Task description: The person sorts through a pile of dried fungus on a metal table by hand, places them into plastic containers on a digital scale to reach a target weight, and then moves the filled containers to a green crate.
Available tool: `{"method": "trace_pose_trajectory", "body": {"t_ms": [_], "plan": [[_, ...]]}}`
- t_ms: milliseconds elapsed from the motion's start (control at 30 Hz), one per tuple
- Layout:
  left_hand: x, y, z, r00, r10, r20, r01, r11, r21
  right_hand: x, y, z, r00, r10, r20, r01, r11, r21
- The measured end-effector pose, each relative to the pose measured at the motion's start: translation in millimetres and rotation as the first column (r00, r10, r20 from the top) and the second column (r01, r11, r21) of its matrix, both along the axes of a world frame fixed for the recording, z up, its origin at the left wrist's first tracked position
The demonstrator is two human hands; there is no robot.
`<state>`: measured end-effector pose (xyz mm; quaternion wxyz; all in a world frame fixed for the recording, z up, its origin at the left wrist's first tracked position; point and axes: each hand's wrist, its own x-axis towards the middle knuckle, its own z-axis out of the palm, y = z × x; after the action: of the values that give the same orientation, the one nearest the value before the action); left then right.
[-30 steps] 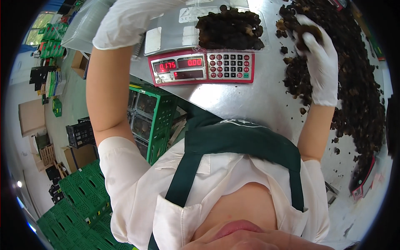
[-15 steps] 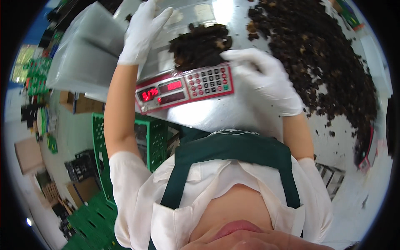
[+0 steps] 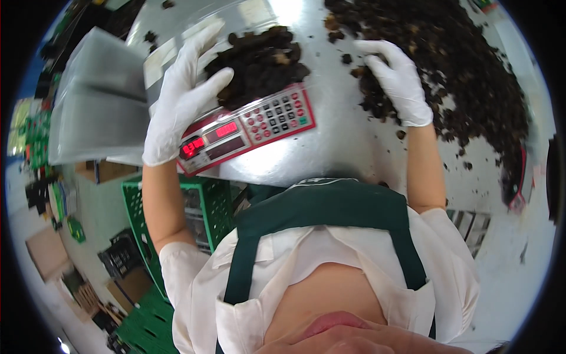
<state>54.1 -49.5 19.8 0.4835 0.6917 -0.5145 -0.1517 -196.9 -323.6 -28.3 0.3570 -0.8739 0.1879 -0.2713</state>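
A clump of dark, crinkled pieces (image 3: 259, 65), looking like dried mushrooms, lies in a clear plastic tray on a red-framed digital scale (image 3: 250, 125) with lit red digits. My left hand (image 3: 183, 97), in a white glove, is at the tray's left side with thumb and fingers spread; its thumb reaches over the clump's edge. In a white glove too, my right hand (image 3: 401, 82) hovers at the left edge of a large heap of the same dark pieces (image 3: 466, 76). Its thumb and forefinger are apart with nothing visible between them; the other fingers are partly hidden.
Stacked clear plastic trays (image 3: 100, 100) stand left of the scale. Everything rests on a shiny metal table (image 3: 336, 130), where a few loose scraps lie. A green plastic crate (image 3: 221, 212) is below the table's near edge, with more green crates (image 3: 147, 324) on the floor.
My right hand has moved from beside the scale rightward to the heap. My left hand has come nearer, next to the tray. The scale's digits have changed, and the whole view has shifted a little.
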Motion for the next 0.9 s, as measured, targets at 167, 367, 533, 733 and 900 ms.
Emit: {"method": "trace_pose_trajectory", "body": {"t_ms": [167, 367, 533, 733, 900], "plan": [[0.5, 31.6, 24.2, 0.939, 0.152, 0.308, -0.192, 0.976, 0.103, -8.6, -8.5, -18.5, 0.987, -0.084, -0.133, 0.107, 0.979, 0.171], [-30.7, 24.7, 32.7, 0.816, -0.109, 0.568, -0.12, 0.929, 0.35, -4.7, 5.3, -29.9, 0.995, -0.036, -0.091, 0.061, 0.956, 0.287], [-23.9, 16.6, 15.5, 0.788, -0.081, 0.61, -0.085, 0.968, 0.238, -11.2, 14.9, -17.7, 0.994, -0.059, -0.089, 0.081, 0.96, 0.267], [-18.7, 28.1, 8.4, 0.944, 0.254, -0.212, -0.216, 0.958, 0.187, -13.0, 32.9, 3.7, 0.998, -0.06, 0.016, 0.049, 0.925, 0.376], [-22.5, 27.3, 14.4, 0.906, 0.287, -0.311, -0.233, 0.952, 0.201, 17.3, 72.0, 39.0, 0.966, 0.218, 0.137, -0.245, 0.942, 0.227]]}}
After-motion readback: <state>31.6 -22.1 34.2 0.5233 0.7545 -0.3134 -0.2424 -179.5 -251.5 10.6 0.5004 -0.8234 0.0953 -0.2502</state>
